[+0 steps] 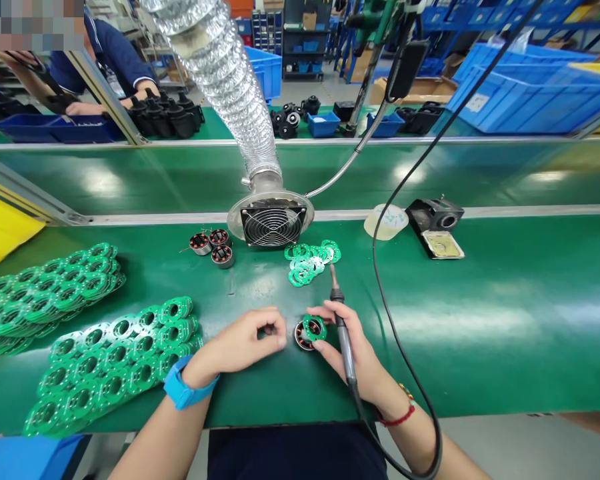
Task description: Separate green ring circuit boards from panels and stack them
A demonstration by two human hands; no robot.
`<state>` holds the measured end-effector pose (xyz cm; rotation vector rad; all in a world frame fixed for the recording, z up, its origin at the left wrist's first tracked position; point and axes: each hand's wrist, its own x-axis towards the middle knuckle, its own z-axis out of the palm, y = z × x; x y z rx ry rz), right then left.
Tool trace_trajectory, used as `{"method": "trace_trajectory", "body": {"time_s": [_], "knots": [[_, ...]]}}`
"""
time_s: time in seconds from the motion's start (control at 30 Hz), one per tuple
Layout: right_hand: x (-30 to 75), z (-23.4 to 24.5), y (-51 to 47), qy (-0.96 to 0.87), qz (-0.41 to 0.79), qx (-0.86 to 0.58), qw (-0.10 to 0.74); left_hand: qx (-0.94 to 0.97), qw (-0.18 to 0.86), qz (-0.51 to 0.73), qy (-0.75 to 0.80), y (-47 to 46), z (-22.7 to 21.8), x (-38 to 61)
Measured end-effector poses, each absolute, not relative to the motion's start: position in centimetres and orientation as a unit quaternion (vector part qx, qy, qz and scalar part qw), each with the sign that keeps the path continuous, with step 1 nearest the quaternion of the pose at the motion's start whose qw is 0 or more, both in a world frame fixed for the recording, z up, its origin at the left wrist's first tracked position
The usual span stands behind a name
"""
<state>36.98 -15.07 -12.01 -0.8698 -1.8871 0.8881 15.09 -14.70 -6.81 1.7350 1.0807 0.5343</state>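
Head cam: my right hand (354,352) grips black pen-shaped soldering iron (341,321), fingertips on green ring circuit board (314,327) capping copper-wound stator (302,339) on green worktop (480,333); left hand (247,341) just beside it, pinched closed, can't tell on what

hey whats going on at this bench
The person's right hand holds a soldering iron, tip pointing away, and its fingers touch a green ring board sitting on a copper-wound stator. The left hand is pinched shut just beside it; what it pinches is too small to tell. Stacks of ring boards lie at the left, a fume fan straight ahead.
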Motion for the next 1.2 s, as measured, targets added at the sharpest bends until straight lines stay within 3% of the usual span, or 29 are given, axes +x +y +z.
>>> {"method": "trace_trajectory", "body": {"time_s": [0.17,0.43,0.73,0.83,1.0,1.1,1.2], "knots": [[37.5,-11.1,-15.0,-0.825,0.309,-0.308,0.359,0.748,0.394,0.172,0.506,-14.8,-7.9,16.0],[36.7,-11.1,-14.9,-0.882,0.231,-0.293,0.289,0.761,0.37,0.199,0.493,-14.9,-8.2,16.2],[37.0,-10.0,-12.8,-0.878,0.298,-0.265,0.266,0.769,0.255,0.27,0.52,-14.8,-7.9,15.5],[37.3,-9.9,-12.6,-0.874,0.316,-0.255,0.266,0.708,0.298,0.33,0.548,-14.6,-7.7,14.9],[37.4,-10.2,-13.0,-0.863,0.339,-0.251,0.279,0.728,0.413,0.213,0.504,-14.5,-7.8,15.1],[37.3,-10.4,-13.3,-0.862,0.333,-0.252,0.287,0.717,0.412,0.248,0.504,-14.5,-8.2,16.1],[37.1,-10.5,-13.4,-0.869,0.304,-0.245,0.305,0.647,0.488,0.288,0.51,-14.5,-8.8,16.9]]}}
